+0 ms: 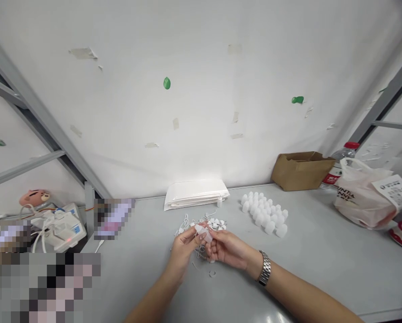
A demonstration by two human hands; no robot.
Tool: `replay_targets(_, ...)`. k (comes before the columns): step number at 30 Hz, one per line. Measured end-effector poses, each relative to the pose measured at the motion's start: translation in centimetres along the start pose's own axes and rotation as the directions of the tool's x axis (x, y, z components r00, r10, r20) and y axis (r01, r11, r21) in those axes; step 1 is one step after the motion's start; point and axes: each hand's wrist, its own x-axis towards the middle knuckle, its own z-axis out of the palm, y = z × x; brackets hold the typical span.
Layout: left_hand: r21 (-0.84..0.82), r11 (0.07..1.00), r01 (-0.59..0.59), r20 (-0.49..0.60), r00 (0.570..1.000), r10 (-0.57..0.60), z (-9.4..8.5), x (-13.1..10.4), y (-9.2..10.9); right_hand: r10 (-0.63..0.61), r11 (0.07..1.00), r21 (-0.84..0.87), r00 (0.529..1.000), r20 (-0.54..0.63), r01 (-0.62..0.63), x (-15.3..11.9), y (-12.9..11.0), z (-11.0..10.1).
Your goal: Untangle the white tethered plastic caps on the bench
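The left hand (185,242) and right hand (226,248) are bare, as are the left forearm (163,282), toward 7 o'clock, and the right forearm (298,289). At 5 o'clock, a shiny silver-coloured band (264,268) of metal links circles the right wrist (254,264).

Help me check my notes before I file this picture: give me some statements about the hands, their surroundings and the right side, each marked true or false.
1. The left hand and right hand both hold a small translucent piece. True.
2. A metal watch band circles the left wrist. False: the metal band is on the right wrist.
3. The brown box stands farther back than the white rounded pieces. True.
4. The bottle beside the box has a green cap. False: the bottle has a red cap.
5. A stack of white sheets or packets lies near the wall. True.
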Motion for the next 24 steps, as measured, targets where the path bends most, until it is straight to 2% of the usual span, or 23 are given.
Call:
replay_targets(4, -0.002, 1.000, -0.018, -0.058, 0.998, 0.017, -0.2, 0.0, -0.1, -0.053, 0.979, -0.200, 0.996, -0.078, 0.037, -0.2, -0.8, -0.1)
replay_targets(8, -0.010, 1.000, -0.006, -0.085, 0.996, 0.005, -0.2, 0.0, -0.1, -0.141, 0.966, -0.230, 0.987, -0.081, 0.119, -0.4, -1.2, 0.4)
replay_targets(12, -0.112, 0.994, 0.006, -0.139, 0.990, -0.021, -0.2, 0.0, -0.2, -0.251, 0.927, -0.320, 0.959, -0.133, 0.198, -0.2, -0.7, 1.0)
replay_targets(17, -0.203, 0.979, 0.000, -0.151, 0.988, -0.031, 0.1, 0.1, -0.4, -0.321, 0.878, -0.424, 0.929, -0.182, 0.220, 0.1, 0.2, 1.4)
replay_targets(21, -0.224, 0.975, 0.008, -0.127, 0.991, -0.037, 0.4, 0.1, -0.7, -0.403, 0.824, -0.512, 0.887, -0.227, 0.243, -0.1, 0.9, 1.8)
replay_targets(24, -0.224, 0.974, 0.025, -0.104, 0.993, -0.050, 0.4, 0.0, -1.1, -0.496, 0.719, -0.651, 0.836, -0.236, 0.243, -0.4, 1.3, 1.9)
